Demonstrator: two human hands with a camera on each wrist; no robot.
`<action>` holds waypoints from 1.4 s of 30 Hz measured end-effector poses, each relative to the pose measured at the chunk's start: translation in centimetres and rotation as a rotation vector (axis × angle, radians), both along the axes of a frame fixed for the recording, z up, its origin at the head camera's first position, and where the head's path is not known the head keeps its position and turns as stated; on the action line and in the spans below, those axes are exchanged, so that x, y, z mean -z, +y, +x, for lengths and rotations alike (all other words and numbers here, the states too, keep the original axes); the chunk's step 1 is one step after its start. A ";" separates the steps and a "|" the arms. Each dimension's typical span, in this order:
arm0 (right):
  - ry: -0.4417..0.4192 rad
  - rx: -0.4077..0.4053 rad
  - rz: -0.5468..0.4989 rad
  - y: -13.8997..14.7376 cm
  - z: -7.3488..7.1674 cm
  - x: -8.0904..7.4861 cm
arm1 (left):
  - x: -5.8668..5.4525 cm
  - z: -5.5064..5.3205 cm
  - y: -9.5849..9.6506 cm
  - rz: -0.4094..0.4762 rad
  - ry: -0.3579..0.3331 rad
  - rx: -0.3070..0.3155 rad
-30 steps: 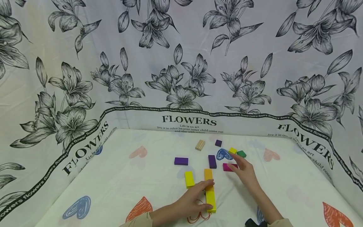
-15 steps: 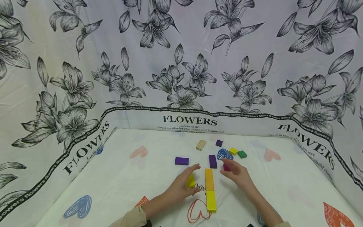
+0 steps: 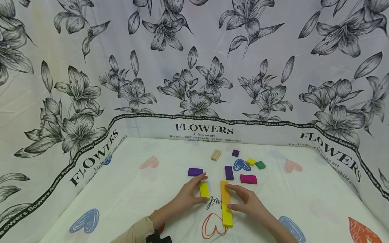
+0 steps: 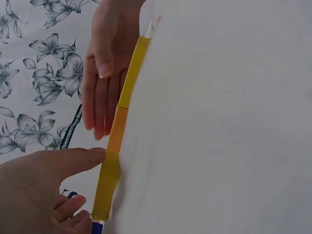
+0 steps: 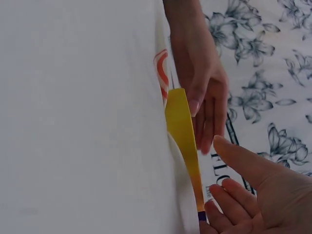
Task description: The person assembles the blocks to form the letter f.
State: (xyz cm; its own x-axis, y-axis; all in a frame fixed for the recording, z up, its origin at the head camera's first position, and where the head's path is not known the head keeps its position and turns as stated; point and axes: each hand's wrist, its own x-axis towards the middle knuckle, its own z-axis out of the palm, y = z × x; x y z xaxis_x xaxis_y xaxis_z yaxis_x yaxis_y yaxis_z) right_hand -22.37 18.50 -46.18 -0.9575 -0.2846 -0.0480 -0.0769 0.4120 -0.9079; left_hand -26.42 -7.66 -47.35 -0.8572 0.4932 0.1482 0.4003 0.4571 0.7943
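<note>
In the head view my left hand [image 3: 189, 194] reaches around a yellow block [image 3: 204, 190], thumb by its near end and fingers beyond its far end. The left wrist view shows the thumb at the block's end; firm contact cannot be told. To the right, an orange block [image 3: 225, 191] and another yellow block [image 3: 227, 216] lie end to end in a line. My right hand [image 3: 247, 200] is beside this line, its index fingertip near the orange block and its thumb near the joint. Its fingers are spread, with nothing held between them.
Farther back lie two purple blocks [image 3: 195, 172], a magenta block [image 3: 248, 179], a small dark purple block [image 3: 235, 153], a small yellow block [image 3: 251, 162], a green block [image 3: 260, 165] and plain wooden sticks [image 3: 215, 155]. A flower-printed curtain [image 3: 194, 84] borders the white cloth.
My left hand has left the orange and yellow line and moved left to the separate yellow block. My right hand has come from the magenta block toward me, beside the line.
</note>
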 end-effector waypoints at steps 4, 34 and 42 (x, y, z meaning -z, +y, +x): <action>-0.012 -0.007 0.004 0.0 0.4 0.2 | 0.0 -0.2 -0.1 0.021 -0.014 -0.003; -0.032 -0.043 -0.041 0.3 0.5 0.7 | 0.0 -2.3 -0.8 0.126 -0.102 0.087; -0.028 -0.040 -0.037 0.4 0.4 0.8 | -0.6 -3.6 0.5 0.059 -0.086 0.034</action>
